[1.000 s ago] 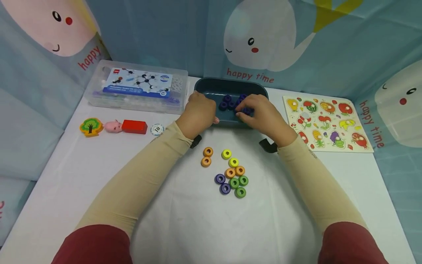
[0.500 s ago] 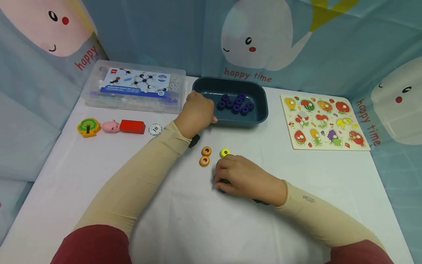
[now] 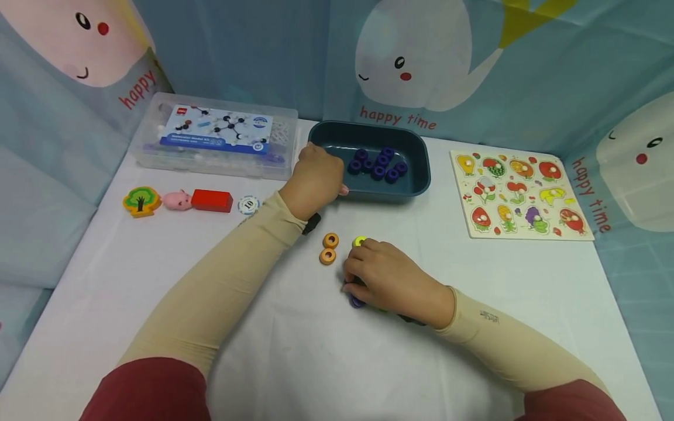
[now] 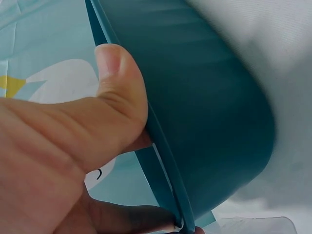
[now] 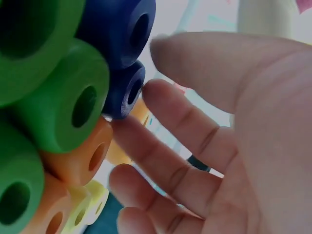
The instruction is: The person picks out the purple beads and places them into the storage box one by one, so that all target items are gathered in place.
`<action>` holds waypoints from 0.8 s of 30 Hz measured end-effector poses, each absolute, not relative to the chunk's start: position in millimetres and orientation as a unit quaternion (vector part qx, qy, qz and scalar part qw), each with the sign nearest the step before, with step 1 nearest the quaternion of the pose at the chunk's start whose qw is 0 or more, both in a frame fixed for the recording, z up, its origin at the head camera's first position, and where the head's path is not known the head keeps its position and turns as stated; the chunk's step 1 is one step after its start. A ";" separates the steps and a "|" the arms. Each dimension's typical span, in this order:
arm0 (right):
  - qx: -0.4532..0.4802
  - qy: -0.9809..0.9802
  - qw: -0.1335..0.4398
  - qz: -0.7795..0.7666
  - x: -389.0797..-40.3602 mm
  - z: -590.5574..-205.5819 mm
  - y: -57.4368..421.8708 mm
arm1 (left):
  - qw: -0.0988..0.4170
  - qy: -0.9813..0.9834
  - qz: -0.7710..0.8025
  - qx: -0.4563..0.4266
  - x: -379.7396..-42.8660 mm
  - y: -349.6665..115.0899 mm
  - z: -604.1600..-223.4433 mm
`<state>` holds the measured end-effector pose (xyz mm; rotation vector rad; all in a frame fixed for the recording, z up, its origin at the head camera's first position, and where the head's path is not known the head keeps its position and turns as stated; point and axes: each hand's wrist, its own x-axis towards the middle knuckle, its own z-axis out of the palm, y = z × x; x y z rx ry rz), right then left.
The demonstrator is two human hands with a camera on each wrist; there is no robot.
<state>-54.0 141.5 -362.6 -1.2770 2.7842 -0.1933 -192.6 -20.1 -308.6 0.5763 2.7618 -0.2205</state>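
Observation:
My left hand (image 3: pixel 316 175) grips the left rim of the dark teal tray (image 3: pixel 416 175); in the left wrist view my left hand (image 4: pixel 131 141) has its thumb (image 4: pixel 117 73) over the rim of the tray (image 4: pixel 209 97), with a finger under it. Several purple rings (image 3: pixel 378 164) lie inside the tray. My right hand (image 3: pixel 363 278) covers a cluster of rings on the white table; a purple ring (image 3: pixel 357 302) peeks out below it. Up close, the right hand (image 5: pixel 151 68) has nearly straight fingers, one fingertip touching a purple ring (image 5: pixel 124 92) beside green rings (image 5: pixel 63 97).
Two orange rings (image 3: pixel 329 248) and a yellow ring (image 3: pixel 360 240) lie just left of my right hand. A clear plastic box (image 3: pixel 216 137) and small toys (image 3: pixel 179 200) are at the back left, and a fruit puzzle board (image 3: pixel 518 193) at the right.
My right hand left the tray, came down onto the ring cluster on the table and settled there. My left hand stayed on the tray rim.

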 end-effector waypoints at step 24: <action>-0.409 0.908 0.043 -0.083 -49.8 -367.7 132.5 | 0.157 0.963 -0.076 0.203 -194.5 -20.5 -310.6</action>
